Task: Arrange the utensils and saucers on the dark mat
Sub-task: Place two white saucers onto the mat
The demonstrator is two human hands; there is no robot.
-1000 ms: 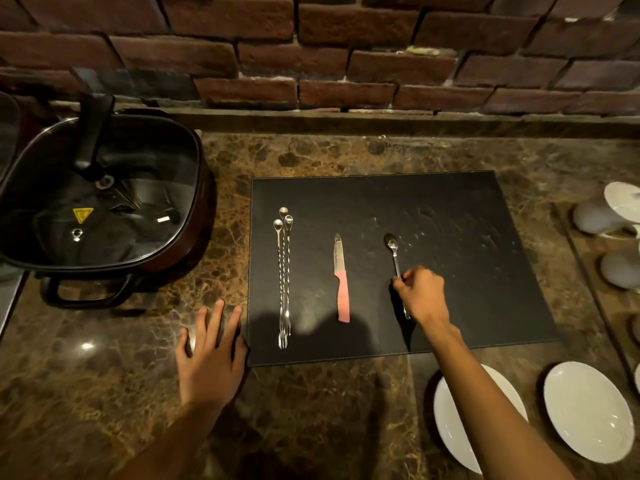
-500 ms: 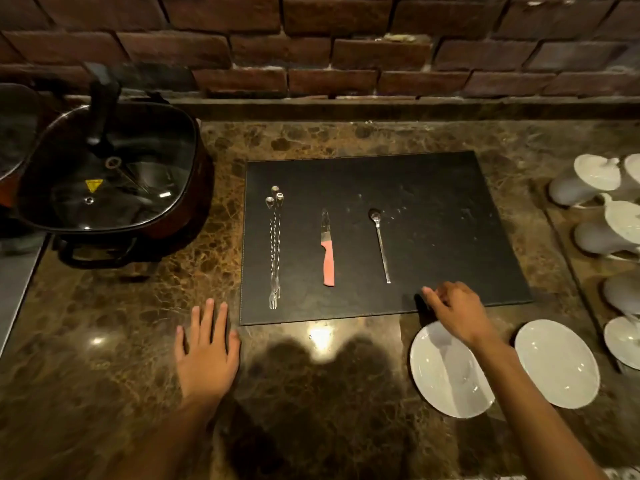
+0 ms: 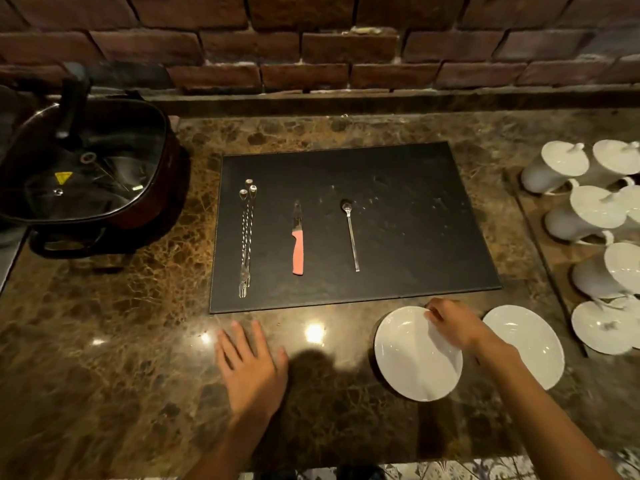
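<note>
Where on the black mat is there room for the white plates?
The dark mat is bare right of the spoon, out to its right edge. Its left half is crowded: twisted forks, then knife. The right hand touches the nearer saucer.

The brown marble worktop (image 3: 121, 341) carries a dark mat (image 3: 398, 209) in its middle, a lidded black pan (image 3: 86, 174) near the left edge, two white saucers (image 3: 408, 362) (image 3: 530, 341) toward the front edge, and white lidded cups (image 3: 581, 216) at the right edge.
</note>
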